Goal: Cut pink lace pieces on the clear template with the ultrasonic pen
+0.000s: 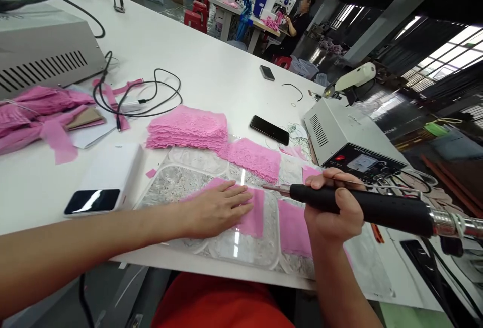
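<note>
My left hand [221, 209] lies flat, fingers stretched out, on a pink fabric piece [253, 215] over a clear patterned mat [249, 255]. In my right hand [335, 207] is a black-handled handheld tool with a metal tip [392, 210], its cable end running off to the right. The tip points left, just above the mat near my left fingertips; whether it touches the fabric I cannot tell. Another pink piece [294, 227] lies to the right, partly behind my right hand. Beyond my left hand sits a stack of pink lace-edged fabric [188, 128], with more lace pieces [256, 159] beside it.
A grey control box [350, 132] with a dial stands at the right, and another vented box [45, 46] at the left. A black phone [269, 130], a white device [109, 177], looped cables [151, 94] and pink cloth [33, 114] lie about. A person sits at a sewing machine [271, 1] behind.
</note>
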The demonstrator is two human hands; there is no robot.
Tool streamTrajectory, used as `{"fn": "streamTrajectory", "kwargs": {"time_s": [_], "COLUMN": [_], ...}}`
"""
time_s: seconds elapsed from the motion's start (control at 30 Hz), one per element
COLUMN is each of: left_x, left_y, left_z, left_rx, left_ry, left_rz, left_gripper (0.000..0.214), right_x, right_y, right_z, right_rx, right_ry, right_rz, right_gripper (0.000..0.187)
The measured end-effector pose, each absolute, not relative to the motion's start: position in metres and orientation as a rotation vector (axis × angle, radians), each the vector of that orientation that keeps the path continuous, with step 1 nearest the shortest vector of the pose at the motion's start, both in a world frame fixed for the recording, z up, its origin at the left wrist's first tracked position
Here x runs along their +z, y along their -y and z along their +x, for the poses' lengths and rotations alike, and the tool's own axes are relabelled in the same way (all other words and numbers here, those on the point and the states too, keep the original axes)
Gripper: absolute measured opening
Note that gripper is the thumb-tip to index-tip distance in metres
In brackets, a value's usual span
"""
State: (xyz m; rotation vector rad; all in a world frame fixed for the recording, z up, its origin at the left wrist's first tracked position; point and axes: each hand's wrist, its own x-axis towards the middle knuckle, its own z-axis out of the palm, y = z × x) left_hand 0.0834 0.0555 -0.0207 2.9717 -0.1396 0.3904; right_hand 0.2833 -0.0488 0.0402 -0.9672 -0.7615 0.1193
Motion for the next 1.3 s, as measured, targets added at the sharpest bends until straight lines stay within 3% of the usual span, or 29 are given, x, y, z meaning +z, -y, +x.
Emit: {"fn": "streamTrajectory", "kwargs": {"time_s": [0.47,1.3], "left_x": [-0.011,-0.016], "left_y": [-0.053,-0.053], "left_z": [0.097,0.096], "left_rx": [0.216,0.279], "left_ry": [0.152,0.159], "left_rz": [2.964,2.965], "left_gripper": [0.044,0.044], "right_x": [0.029,0.025], "right_y": [0.066,0.063], "right_z": [0.301,0.294], "right_rx": [0.127,0.166], "right_ry": [0.655,0.802], "right_rz": [-0.961,-0.961], "right_gripper": [0.017,0.010]}}
